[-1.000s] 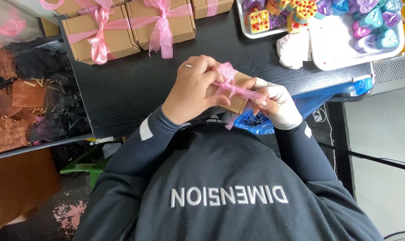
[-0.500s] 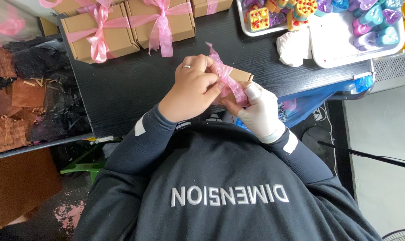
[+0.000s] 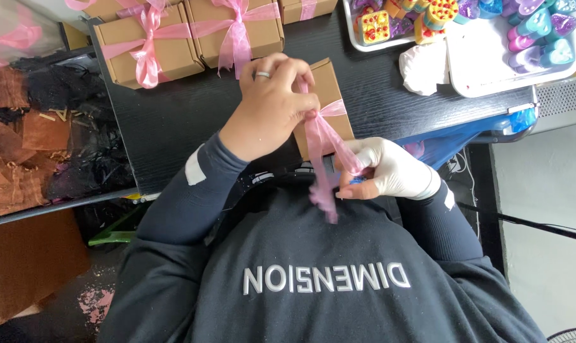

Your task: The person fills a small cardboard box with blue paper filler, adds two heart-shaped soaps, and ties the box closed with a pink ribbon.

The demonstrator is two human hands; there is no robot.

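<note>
A small brown cardboard box (image 3: 329, 86) lies on the black table (image 3: 186, 121) close to my body. My left hand (image 3: 269, 105), bare with a ring, rests on the box and pinches the pink ribbon (image 3: 323, 149) at its crossing. My right hand (image 3: 389, 171), in a white glove, grips the ribbon's loose tail below the box and draws it toward my chest. The tail's end hangs over my dark sweatshirt.
Finished brown boxes tied with pink bows (image 3: 148, 47) (image 3: 237, 28) stand at the table's far side. A white tray (image 3: 491, 70) with colourful heart-shaped items sits at the top right. Dark and orange mesh bags (image 3: 40, 133) lie at the left. Blue plastic (image 3: 466, 136) hangs off the table edge.
The box has moved away from my chest onto the table. My left hand went with it, and my right hand pulled the ribbon tail out toward me.
</note>
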